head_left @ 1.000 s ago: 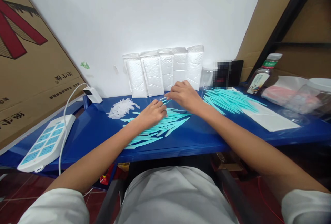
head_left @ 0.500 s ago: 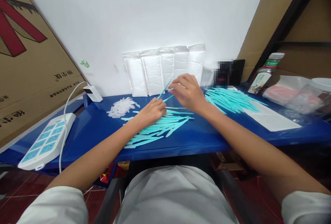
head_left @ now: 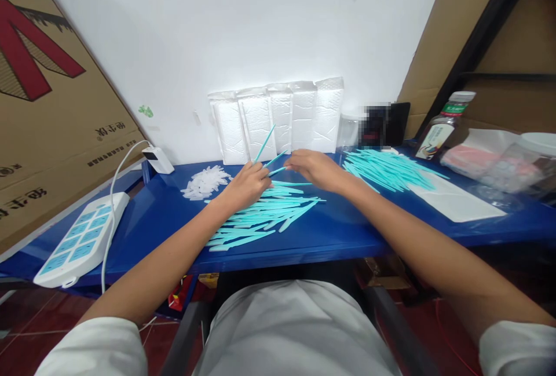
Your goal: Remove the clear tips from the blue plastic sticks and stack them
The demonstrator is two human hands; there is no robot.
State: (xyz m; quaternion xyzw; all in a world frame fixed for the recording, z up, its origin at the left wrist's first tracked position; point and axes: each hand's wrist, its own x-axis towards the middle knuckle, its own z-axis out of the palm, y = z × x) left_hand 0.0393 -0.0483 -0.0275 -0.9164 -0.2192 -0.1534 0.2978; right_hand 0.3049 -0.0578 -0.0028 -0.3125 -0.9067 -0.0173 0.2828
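Note:
My left hand (head_left: pixel 248 185) is closed around a few slim teal sticks above the middle of the table. One held stick (head_left: pixel 264 143) points up toward the wall, and another (head_left: pixel 275 159) slants up to the right. A lower one (head_left: pixel 278 171) reaches the fingertips of my right hand (head_left: pixel 313 168), which are pinched together at its end. Exactly how those fingertips grip it is hard to see. Under and in front of my left hand lies a loose pile of teal sticks (head_left: pixel 260 214). Left of that hand is a heap of small whitish translucent pieces (head_left: pixel 204 183).
White padded packets (head_left: pixel 256 121) lean against the wall. A second teal pile (head_left: pixel 386 170) lies at right, partly on a white sheet (head_left: pixel 456 199). Beyond stand a bottle (head_left: pixel 441 127) and a clear tub (head_left: pixel 530 161). A power strip (head_left: pixel 82 243) and a large carton (head_left: pixel 56 121) are at left.
My right hand has come down, and its raised, spread fingers are now together near the stick ends. My left hand has shifted slightly left, with the held sticks fanned out more.

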